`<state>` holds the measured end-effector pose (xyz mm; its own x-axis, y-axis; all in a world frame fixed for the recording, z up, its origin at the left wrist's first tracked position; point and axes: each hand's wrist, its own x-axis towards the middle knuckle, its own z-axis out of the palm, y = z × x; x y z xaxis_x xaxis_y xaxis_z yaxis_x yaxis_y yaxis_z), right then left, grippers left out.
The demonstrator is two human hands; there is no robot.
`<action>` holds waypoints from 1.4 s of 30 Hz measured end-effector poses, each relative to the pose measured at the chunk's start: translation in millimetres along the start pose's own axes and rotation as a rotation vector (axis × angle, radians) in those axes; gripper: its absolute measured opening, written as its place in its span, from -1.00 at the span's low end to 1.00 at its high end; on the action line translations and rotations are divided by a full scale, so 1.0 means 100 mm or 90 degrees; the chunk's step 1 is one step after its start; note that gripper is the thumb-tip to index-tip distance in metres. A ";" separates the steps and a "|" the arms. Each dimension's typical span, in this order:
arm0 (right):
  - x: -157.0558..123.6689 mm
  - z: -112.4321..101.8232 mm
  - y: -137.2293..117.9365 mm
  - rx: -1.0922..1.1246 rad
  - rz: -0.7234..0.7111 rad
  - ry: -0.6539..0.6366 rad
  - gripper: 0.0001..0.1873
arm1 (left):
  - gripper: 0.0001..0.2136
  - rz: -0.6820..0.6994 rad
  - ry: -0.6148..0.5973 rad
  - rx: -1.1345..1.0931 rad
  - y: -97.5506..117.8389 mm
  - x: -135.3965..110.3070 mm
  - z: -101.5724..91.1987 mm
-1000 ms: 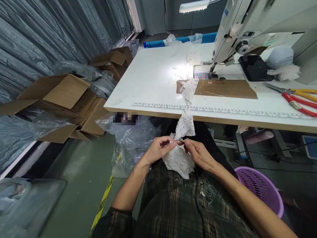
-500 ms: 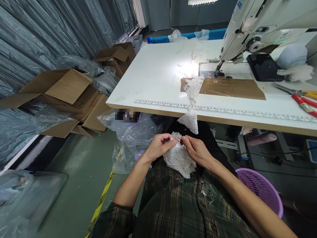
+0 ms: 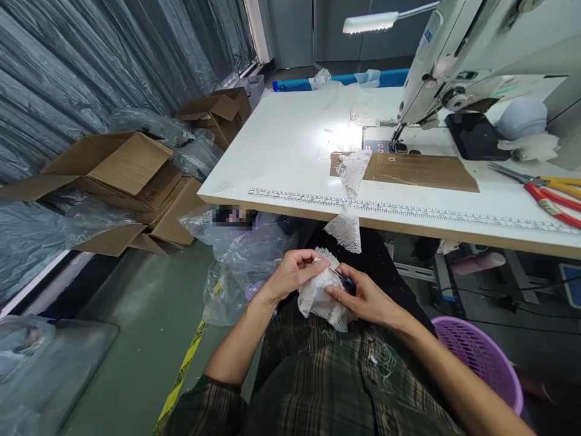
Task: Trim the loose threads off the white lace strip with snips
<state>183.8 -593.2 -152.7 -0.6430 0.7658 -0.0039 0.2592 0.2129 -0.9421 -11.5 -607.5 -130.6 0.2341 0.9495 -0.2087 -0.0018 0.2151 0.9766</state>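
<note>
White lace fabric (image 3: 321, 297) lies bunched over my lap, just below the table edge. My left hand (image 3: 297, 272) pinches its upper edge between thumb and fingers. In my right hand (image 3: 365, 297) is a pair of small thread snips (image 3: 345, 281), dark with a blue part; the fingers cover much of them. Their tips point at the lace beside my left fingertips, and whether they touch it I cannot tell. A separate-looking lace strip (image 3: 345, 230) hangs over the table's front edge, its upper part lying on brown cardboard (image 3: 417, 172).
A sewing machine (image 3: 436, 66) stands on the white table (image 3: 281, 145) under a lit lamp (image 3: 370, 23). Red-and-yellow-handled tools (image 3: 551, 197) lie at the right. Open cardboard boxes (image 3: 131, 160) and plastic bags are on the left; a purple basket (image 3: 476, 357) stands low at right.
My right hand has turned and opened its grip somewhat, so the snips now show over the lace. The left hand keeps its pinch. The view has tilted up slightly.
</note>
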 end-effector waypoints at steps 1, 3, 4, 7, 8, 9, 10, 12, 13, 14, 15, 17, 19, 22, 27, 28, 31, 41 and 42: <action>-0.04 -0.01 0.02 -0.019 0.009 0.003 -0.68 | -0.67 0.015 0.001 0.035 -0.04 0.04 -0.01; -0.09 -0.06 0.06 -0.089 0.027 0.034 -0.70 | -0.63 0.059 0.041 0.141 -0.13 0.16 -0.05; -0.10 -0.09 0.08 -0.131 0.034 0.062 -0.69 | -0.57 0.087 0.081 0.197 -0.17 0.24 -0.07; -0.09 -0.19 0.10 -0.197 0.042 0.165 -0.70 | -0.48 0.151 0.209 0.272 -0.24 0.50 -0.12; -0.07 -0.22 0.09 -0.190 0.037 0.191 -0.72 | -0.52 0.169 0.222 0.270 -0.24 0.57 -0.12; -0.04 -0.25 0.06 -0.174 0.028 0.209 -0.73 | -0.59 0.189 0.221 0.269 -0.23 0.61 -0.11; -0.01 -0.27 0.03 -0.157 0.014 0.222 -0.75 | -0.68 0.214 0.212 0.273 -0.20 0.64 -0.09; 0.07 -0.28 -0.07 -0.131 -0.018 0.256 -0.74 | -0.82 0.273 0.187 0.305 -0.12 0.60 -0.01; 0.11 -0.29 -0.12 -0.130 -0.024 0.281 -0.72 | -0.83 0.305 0.174 0.331 -0.08 0.55 0.05; 0.17 -0.29 -0.17 -0.138 -0.019 0.308 -0.69 | -0.83 0.335 0.160 0.359 -0.04 0.49 0.11; 0.22 -0.29 -0.21 -0.150 -0.007 0.332 -0.66 | -0.83 0.363 0.138 0.391 0.00 0.43 0.16; 0.34 -0.31 -0.28 -0.176 0.027 0.370 -0.65 | -0.85 0.407 0.103 0.444 0.05 0.32 0.23; 0.43 -0.34 -0.32 -0.181 0.036 0.383 -0.74 | -0.87 0.424 0.104 0.445 0.10 0.26 0.23; 0.42 -0.35 -0.38 -0.144 -0.006 0.329 -0.77 | -0.81 0.393 0.212 0.345 0.13 0.26 0.10; 0.00 -0.16 -0.53 -0.015 -0.119 0.016 -0.85 | -0.41 0.200 0.039 0.018 0.09 0.22 -0.07; -0.09 -0.11 -0.56 0.002 -0.127 -0.062 -0.87 | -0.32 0.152 -0.069 -0.058 0.08 0.19 -0.07; -0.26 -0.03 -0.54 0.021 -0.126 -0.145 -0.83 | -0.32 0.062 -0.297 -0.188 0.04 0.07 -0.02; -0.02 -0.18 -0.14 -0.045 0.035 0.077 -0.61 | -0.69 -0.013 -0.015 0.000 0.06 0.00 -0.03; 0.01 -0.17 -0.13 -0.055 0.041 0.086 -0.56 | -0.69 -0.010 -0.010 0.011 0.06 -0.01 -0.04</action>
<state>192.2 -585.3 -135.1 -0.5223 0.8526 -0.0132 0.3617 0.2075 -0.9089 -15.1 -606.0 -124.4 0.2496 0.9421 -0.2238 0.0186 0.2264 0.9739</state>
